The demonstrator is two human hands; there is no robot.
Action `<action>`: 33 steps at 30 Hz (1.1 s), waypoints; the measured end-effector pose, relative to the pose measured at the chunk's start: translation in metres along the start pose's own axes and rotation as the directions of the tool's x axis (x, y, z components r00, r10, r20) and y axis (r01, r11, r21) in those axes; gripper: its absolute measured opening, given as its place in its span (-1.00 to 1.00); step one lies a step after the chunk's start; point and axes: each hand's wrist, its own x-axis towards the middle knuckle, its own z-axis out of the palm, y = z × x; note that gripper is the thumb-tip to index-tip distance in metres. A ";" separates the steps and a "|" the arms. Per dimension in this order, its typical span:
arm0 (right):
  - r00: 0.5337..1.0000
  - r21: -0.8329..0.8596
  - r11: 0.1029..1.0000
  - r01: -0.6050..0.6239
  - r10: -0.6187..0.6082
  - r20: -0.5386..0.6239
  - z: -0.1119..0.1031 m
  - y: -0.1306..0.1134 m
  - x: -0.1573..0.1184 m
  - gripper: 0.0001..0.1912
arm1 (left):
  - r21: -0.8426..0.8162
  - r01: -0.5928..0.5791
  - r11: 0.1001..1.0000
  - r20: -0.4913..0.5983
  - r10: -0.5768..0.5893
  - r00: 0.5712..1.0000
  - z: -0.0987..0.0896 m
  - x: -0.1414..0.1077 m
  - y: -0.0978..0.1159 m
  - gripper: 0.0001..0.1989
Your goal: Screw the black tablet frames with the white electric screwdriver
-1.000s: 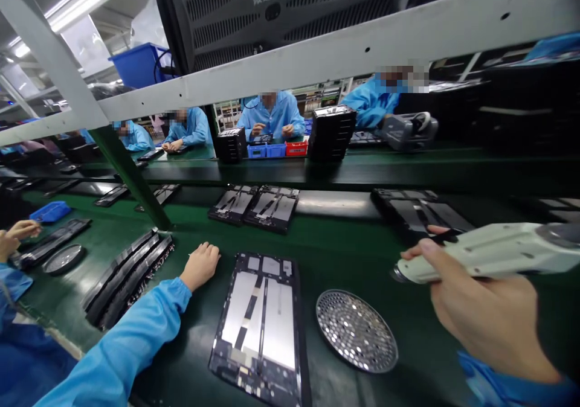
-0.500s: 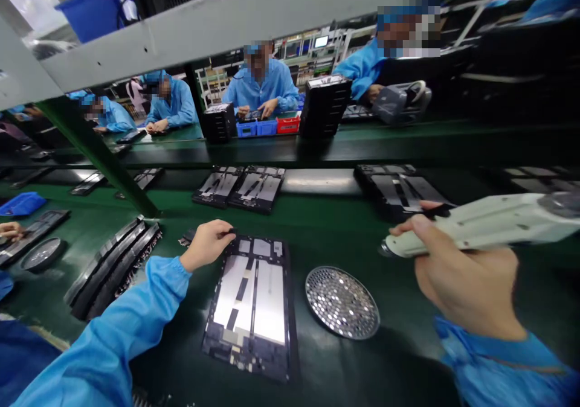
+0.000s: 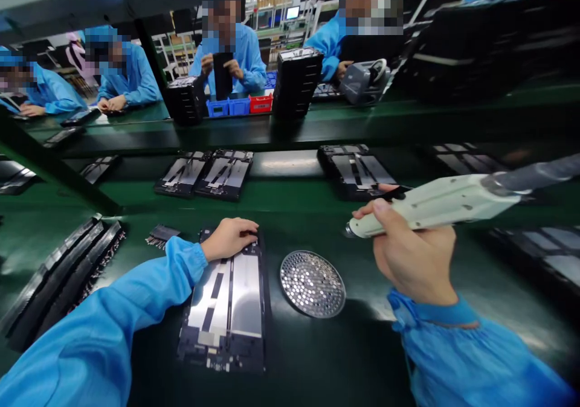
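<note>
An open tablet [image 3: 247,292] lies on the green bench in front of me, its metal plates and flex cables showing. My left hand [image 3: 231,238] is over its top edge, fingers curled together near the upper right corner; whatever is between the fingertips is too small to make out. My right hand [image 3: 414,253] is wrapped round a pale green electric screwdriver [image 3: 435,205], whose tip points left, above the bench. Between the tablet and my right hand sits a round dish [image 3: 312,283] with many small holes and shiny screws.
Curved black strips [image 3: 58,280] lie at the left, with a small dark part [image 3: 163,235] beside them. More open tablets [image 3: 226,174] line the belt behind. Across it, people in blue work near stacked black trays [image 3: 296,84] and a red bin [image 3: 261,104]. A green post slants at left.
The view has shifted right. My left hand has moved from the tablet's upper left corner across its top edge towards the right. My right hand still holds the screwdriver. A person opposite has raised a dark panel.
</note>
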 end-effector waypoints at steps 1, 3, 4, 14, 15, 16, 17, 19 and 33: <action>1.000 -0.005 1.000 -0.001 0.001 -0.003 0.000 0.000 0.000 -0.69 | 0.019 -0.025 1.000 0.015 0.025 1.000 0.000 0.000 0.000 -0.89; 1.000 -0.020 1.000 -0.002 0.002 -0.012 0.001 0.000 0.000 -0.69 | 0.056 -0.076 0.996 0.048 0.073 0.996 -0.001 0.000 0.000 -0.89; 1.000 -0.028 1.000 0.002 -0.002 -0.018 0.001 0.001 0.000 -0.69 | 0.072 -0.102 0.992 0.069 0.097 0.993 -0.001 -0.001 0.001 -0.88; 0.997 -0.082 0.995 0.060 -0.056 0.058 0.003 0.002 -0.008 -0.62 | 0.253 -0.313 0.915 0.218 0.261 0.940 -0.011 -0.018 0.013 -0.58; 0.996 -0.095 0.994 0.048 -0.040 0.083 0.005 0.000 -0.013 -0.57 | 0.282 -0.318 0.905 0.229 0.258 0.939 -0.011 -0.020 0.014 -0.56; 0.993 -0.108 0.993 0.038 -0.026 0.113 0.006 -0.002 -0.018 -0.54 | 0.291 -0.311 0.905 0.234 0.248 0.940 -0.011 -0.023 0.015 -0.53; 0.989 -0.117 0.993 0.030 -0.012 0.151 0.008 -0.004 -0.024 -0.55 | 0.297 -0.301 0.906 0.238 0.235 0.942 -0.010 -0.026 0.018 -0.52; 0.973 -0.110 0.994 0.026 0.000 0.230 0.009 -0.006 -0.036 -0.65 | 0.311 -0.289 0.905 0.238 0.220 0.946 -0.008 -0.037 0.027 -0.51; 0.909 -0.087 0.996 -0.006 0.042 0.414 0.000 0.006 -0.066 -0.71 | 0.381 -0.300 0.874 0.141 0.266 0.954 0.007 -0.067 0.064 -0.50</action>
